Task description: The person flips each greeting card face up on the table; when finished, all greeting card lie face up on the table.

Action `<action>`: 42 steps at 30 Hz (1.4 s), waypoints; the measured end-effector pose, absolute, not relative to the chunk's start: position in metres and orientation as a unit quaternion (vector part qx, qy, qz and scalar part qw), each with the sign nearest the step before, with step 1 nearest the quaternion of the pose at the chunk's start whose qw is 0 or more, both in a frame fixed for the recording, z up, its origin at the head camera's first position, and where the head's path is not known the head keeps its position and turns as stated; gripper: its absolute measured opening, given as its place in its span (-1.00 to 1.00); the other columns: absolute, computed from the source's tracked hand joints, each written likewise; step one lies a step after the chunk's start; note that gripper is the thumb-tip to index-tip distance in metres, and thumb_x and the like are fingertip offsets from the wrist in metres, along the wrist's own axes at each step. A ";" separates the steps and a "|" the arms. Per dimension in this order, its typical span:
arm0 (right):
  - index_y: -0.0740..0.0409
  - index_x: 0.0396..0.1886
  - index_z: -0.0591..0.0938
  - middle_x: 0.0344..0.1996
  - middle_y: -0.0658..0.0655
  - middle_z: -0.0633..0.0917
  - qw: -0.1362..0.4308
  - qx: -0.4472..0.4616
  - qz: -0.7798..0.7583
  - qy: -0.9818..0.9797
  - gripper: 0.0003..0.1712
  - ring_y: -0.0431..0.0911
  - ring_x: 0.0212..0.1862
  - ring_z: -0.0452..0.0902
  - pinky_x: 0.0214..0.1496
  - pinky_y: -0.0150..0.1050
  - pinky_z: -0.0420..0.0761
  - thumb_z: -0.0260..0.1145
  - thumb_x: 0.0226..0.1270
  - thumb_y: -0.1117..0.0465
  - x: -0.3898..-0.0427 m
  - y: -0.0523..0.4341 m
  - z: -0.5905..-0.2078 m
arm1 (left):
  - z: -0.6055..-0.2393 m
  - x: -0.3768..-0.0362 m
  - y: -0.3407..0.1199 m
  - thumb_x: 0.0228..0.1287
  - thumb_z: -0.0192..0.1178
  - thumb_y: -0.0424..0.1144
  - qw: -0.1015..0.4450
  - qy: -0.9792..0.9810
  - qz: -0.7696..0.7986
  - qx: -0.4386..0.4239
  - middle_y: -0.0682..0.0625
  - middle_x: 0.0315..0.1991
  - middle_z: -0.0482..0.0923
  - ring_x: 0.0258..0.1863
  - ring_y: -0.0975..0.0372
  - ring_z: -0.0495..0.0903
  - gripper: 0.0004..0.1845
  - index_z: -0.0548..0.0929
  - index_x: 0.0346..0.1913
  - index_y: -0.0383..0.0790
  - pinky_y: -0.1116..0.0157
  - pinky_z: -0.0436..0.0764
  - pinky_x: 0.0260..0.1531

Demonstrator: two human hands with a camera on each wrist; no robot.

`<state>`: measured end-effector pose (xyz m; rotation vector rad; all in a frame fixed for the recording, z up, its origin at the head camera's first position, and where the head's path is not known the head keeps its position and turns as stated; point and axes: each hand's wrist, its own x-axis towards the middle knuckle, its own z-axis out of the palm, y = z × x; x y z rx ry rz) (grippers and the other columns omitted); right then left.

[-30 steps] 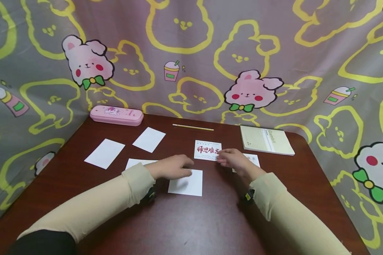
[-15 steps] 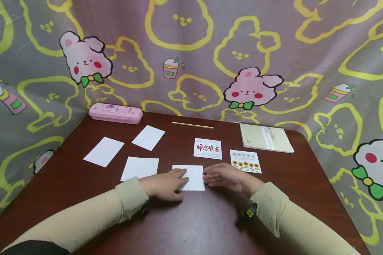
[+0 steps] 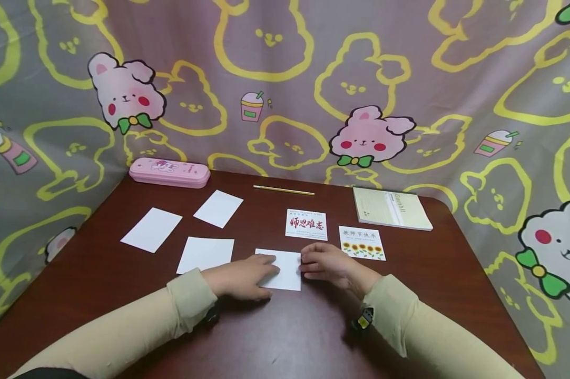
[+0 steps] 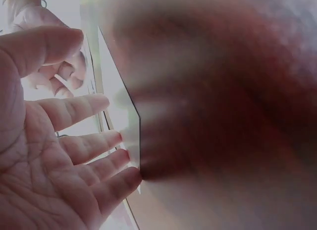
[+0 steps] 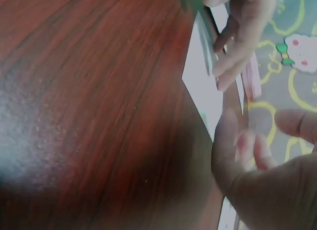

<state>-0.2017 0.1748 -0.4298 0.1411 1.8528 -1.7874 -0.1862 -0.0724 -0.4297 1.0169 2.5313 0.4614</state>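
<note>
A blank white card point(image 3: 288, 272) lies flat on the table in front of me, between both hands. My left hand point(image 3: 239, 276) rests with spread fingers over its left side; the left wrist view shows those fingers point(image 4: 94, 148) nearly straight at the card. At the right edge my right hand point(image 3: 331, 267) has its loosely bent fingertips touching or just beside the card. Behind that hand lies a card with sunflowers point(image 3: 362, 243). A card with red Chinese lettering point(image 3: 306, 225) lies farther back. Another white card point(image 3: 205, 255) is left of my left hand.
Two more white cards, one at the left point(image 3: 151, 230) and one farther back point(image 3: 218, 209), lie on the brown table point(image 3: 275, 337). Along the back are a pink pencil case point(image 3: 169, 172), a pencil point(image 3: 283, 190) and a notebook point(image 3: 392, 208). A patterned curtain point(image 3: 285, 95) encloses the table.
My right hand has come from the red-lettered card toward me to the blank card's right edge. My left hand has lowered onto its left side. In the last half second little has moved.
</note>
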 end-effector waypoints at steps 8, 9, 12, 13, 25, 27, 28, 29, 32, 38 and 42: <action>0.57 0.22 0.40 -0.07 0.24 0.63 0.288 0.013 -0.649 0.704 -0.59 -0.05 -0.09 0.63 0.13 -0.08 0.64 0.10 0.50 0.36 -0.192 0.179 -0.417 | -0.431 -0.187 -0.069 0.36 0.31 -0.12 0.183 0.896 0.168 0.369 -0.32 0.45 0.33 0.49 -0.10 0.26 -0.46 0.58 0.30 -0.36 0.02 0.27 0.45; 0.57 0.24 0.38 -0.04 0.25 0.63 0.297 0.008 -0.653 0.696 -0.57 -0.03 -0.04 0.63 0.17 -0.06 0.62 0.09 0.51 0.36 -0.190 0.181 -0.417 | -0.430 -0.187 -0.069 0.36 0.31 -0.12 0.183 0.896 0.167 0.368 -0.32 0.45 0.34 0.49 -0.10 0.27 -0.47 0.59 0.29 -0.36 0.02 0.27 0.45; 0.55 0.30 0.36 0.04 0.28 0.65 0.323 -0.002 -0.673 0.665 -0.55 0.03 0.07 0.63 0.24 -0.03 0.57 0.04 0.55 0.34 -0.189 0.183 -0.416 | -0.427 -0.187 -0.070 0.36 0.32 -0.13 0.187 0.899 0.165 0.359 -0.33 0.44 0.35 0.48 -0.11 0.27 -0.49 0.60 0.26 -0.35 0.01 0.26 0.45; 0.53 0.31 0.35 0.06 0.28 0.65 0.333 -0.006 -0.678 0.656 -0.55 0.04 0.10 0.63 0.25 -0.03 0.56 0.03 0.55 0.34 -0.189 0.183 -0.417 | -0.427 -0.186 -0.070 0.35 0.32 -0.13 0.189 0.900 0.166 0.357 -0.34 0.44 0.35 0.48 -0.11 0.27 -0.49 0.61 0.26 -0.35 0.00 0.26 0.45; 0.22 0.00 0.51 -0.02 0.19 0.73 0.306 0.016 -0.693 0.652 -0.85 0.01 0.01 0.69 0.16 -0.05 0.62 0.08 0.56 0.31 -0.199 0.178 -0.421 | -0.426 -0.185 -0.073 0.28 0.40 -0.10 0.171 0.901 0.219 0.333 -0.29 0.36 0.39 0.32 -0.09 0.41 -0.24 0.41 0.47 -0.34 -0.05 0.45 0.28; 0.26 -0.02 0.49 -0.12 0.15 0.73 0.283 0.015 -0.698 0.657 -0.88 -0.04 -0.08 0.71 0.09 -0.09 0.67 0.13 0.53 0.36 -0.200 0.172 -0.422 | -0.427 -0.185 -0.073 0.27 0.42 -0.09 0.162 0.901 0.225 0.333 -0.28 0.36 0.38 0.31 -0.10 0.40 -0.19 0.37 0.50 -0.32 -0.05 0.46 0.26; 0.29 -0.04 0.49 -0.17 0.13 0.73 0.270 0.014 -0.698 0.663 -0.88 -0.07 -0.13 0.72 0.04 -0.12 0.69 0.16 0.51 0.38 -0.200 0.169 -0.423 | -0.428 -0.186 -0.073 0.26 0.43 -0.09 0.157 0.901 0.227 0.334 -0.28 0.35 0.38 0.30 -0.10 0.41 -0.18 0.37 0.50 -0.32 -0.06 0.47 0.26; 0.30 -0.07 0.49 -0.23 0.11 0.72 0.255 0.014 -0.697 0.670 -0.89 -0.10 -0.18 0.72 -0.02 -0.16 0.70 0.19 0.48 0.39 -0.200 0.166 -0.425 | -0.429 -0.186 -0.073 0.25 0.42 -0.09 0.154 0.901 0.228 0.336 -0.27 0.34 0.38 0.30 -0.10 0.41 -0.18 0.37 0.50 -0.31 -0.05 0.47 0.25; 0.32 -0.16 0.51 -0.35 0.08 0.69 0.211 0.015 -0.686 0.696 -0.87 -0.17 -0.30 0.68 -0.15 -0.25 0.70 0.29 0.37 0.43 -0.200 0.157 -0.428 | -0.431 -0.186 -0.073 0.26 0.42 -0.11 0.145 0.897 0.231 0.347 -0.27 0.33 0.38 0.29 -0.10 0.40 -0.19 0.36 0.50 -0.33 -0.05 0.46 0.26; 0.38 -0.24 0.56 -0.40 0.08 0.69 0.155 0.031 -0.706 0.690 -0.90 -0.18 -0.33 0.66 -0.17 -0.31 0.70 0.32 0.31 0.47 -0.204 0.156 -0.423 | -0.424 -0.195 -0.081 0.27 0.42 -0.18 0.094 0.902 0.237 0.349 -0.22 0.29 0.48 0.29 -0.06 0.46 -0.29 0.45 0.42 -0.34 -0.03 0.46 0.28; 0.42 -0.21 0.55 -0.35 0.10 0.72 0.147 0.038 -0.746 0.649 -0.98 -0.16 -0.27 0.69 -0.06 -0.28 0.70 0.23 0.43 0.49 -0.209 0.166 -0.414 | -0.418 -0.210 -0.089 0.28 0.36 -0.34 0.008 0.911 0.281 0.303 -0.08 -0.08 0.70 -0.06 0.11 0.65 -0.72 0.68 0.03 -0.29 0.08 0.62 0.02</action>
